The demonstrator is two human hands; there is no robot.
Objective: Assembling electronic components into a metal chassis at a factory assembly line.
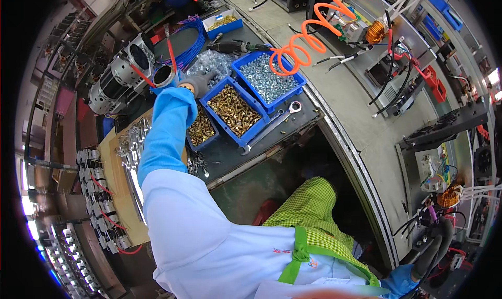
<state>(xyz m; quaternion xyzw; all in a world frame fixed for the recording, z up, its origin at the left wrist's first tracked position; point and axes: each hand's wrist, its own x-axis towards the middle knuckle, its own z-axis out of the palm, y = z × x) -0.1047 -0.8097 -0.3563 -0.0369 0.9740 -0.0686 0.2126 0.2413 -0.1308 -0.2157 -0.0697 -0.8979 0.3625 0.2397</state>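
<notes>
My left hand (pixel 197 83), in a grey glove below a blue sleeve cover, reaches over the bench. It is beside a clear plastic bag of small metal parts (pixel 212 63) and the brass-coloured bolts (pixel 230 109) in a blue bin; its fingertips are too small and covered to read. At the lower right, my right hand (pixel 435 246), also grey-gloved, is by an electrical unit with black cables and a copper coil (pixel 451 196). Its fingers look curled together, and what lies in them is hidden.
A blue bin of silvery nuts (pixel 266 79) stands beside the bolts, with a spanner (pixel 272 125) at the bench edge. An orange coiled hose (pixel 308 37) hangs over the conveyor (pixel 334 105). Silver motors (pixel 117 79) and blue wires (pixel 194 40) lie at the left.
</notes>
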